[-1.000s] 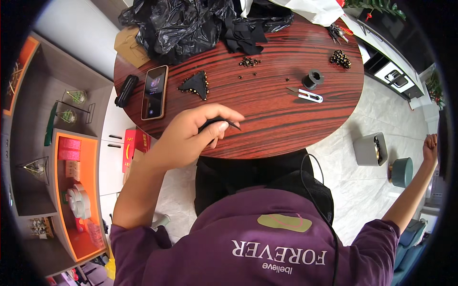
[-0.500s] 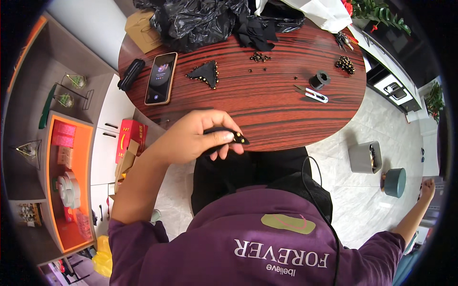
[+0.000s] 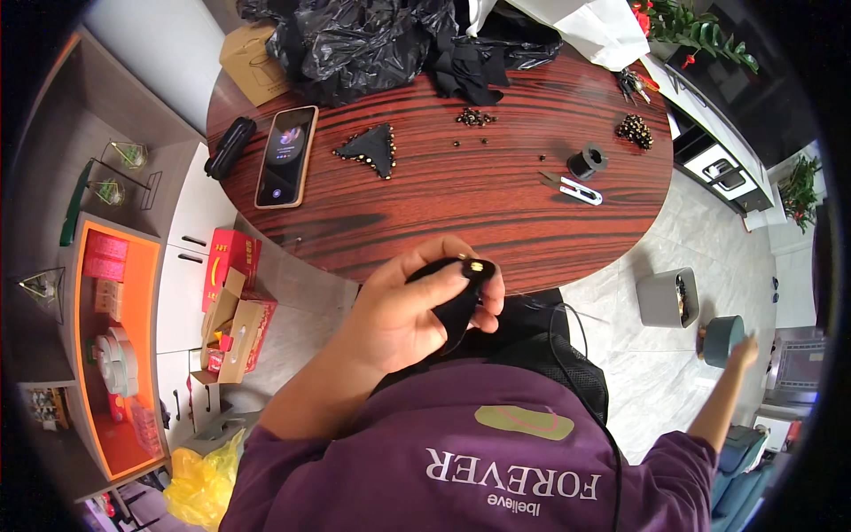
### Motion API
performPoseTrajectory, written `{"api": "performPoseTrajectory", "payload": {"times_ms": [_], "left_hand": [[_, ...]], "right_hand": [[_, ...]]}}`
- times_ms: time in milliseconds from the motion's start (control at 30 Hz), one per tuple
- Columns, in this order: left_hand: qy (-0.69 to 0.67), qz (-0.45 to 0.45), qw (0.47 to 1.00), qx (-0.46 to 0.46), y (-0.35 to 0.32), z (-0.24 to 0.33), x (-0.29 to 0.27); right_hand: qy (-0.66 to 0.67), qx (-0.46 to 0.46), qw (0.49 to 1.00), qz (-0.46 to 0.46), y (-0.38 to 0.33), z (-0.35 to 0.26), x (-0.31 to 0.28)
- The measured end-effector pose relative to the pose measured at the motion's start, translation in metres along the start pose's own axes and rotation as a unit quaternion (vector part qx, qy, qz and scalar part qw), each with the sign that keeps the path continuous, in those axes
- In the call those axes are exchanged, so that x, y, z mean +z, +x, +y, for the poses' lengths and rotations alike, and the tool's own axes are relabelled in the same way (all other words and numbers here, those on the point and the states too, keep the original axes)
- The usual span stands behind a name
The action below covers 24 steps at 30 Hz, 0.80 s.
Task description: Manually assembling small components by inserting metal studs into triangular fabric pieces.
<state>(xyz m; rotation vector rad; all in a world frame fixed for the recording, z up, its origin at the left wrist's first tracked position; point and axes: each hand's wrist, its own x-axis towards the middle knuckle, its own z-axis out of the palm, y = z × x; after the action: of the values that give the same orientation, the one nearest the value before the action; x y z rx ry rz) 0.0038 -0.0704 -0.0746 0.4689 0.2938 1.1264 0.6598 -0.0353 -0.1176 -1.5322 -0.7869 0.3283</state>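
The left hand (image 3: 394, 315) is pinching a black cloth (image 3: 457, 312) (gold beads (image 3: 476, 266) are showing near its tip) by the table's (image 3: 461, 208) near edge; the right hand (image 3: 746, 351) is hanging far out rightward, too blurred to tell its grip.

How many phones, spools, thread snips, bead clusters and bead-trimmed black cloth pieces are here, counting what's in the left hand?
Smartphone: 1
Dark spool: 1
Thread snips: 1
Bead clusters: 2
Bead-trimmed black cloth pieces: 2 (one on the table, one in the left hand)
Total: 7
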Motion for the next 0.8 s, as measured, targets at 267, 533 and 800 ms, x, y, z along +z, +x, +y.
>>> {"api": "performPoseTrajectory", "payload": {"times_ms": [267, 533, 800], "left_hand": [[0.248, 0.164, 0.955, 0.013, 0.037, -0.042, 0.023], [0.257, 0.174, 0.950, -0.024, 0.050, -0.060, 0.026], [0.248, 0.171, 0.953, -0.034, 0.055, -0.069, 0.016]], "right_hand": [[0.055, -0.134, 0.873, -0.465, -0.206, -0.130, 0.214], [0.128, -0.195, 0.791, -0.565, -0.252, -0.147, 0.263], [0.232, -0.136, 0.771, -0.578, -0.258, -0.118, 0.269]]}}
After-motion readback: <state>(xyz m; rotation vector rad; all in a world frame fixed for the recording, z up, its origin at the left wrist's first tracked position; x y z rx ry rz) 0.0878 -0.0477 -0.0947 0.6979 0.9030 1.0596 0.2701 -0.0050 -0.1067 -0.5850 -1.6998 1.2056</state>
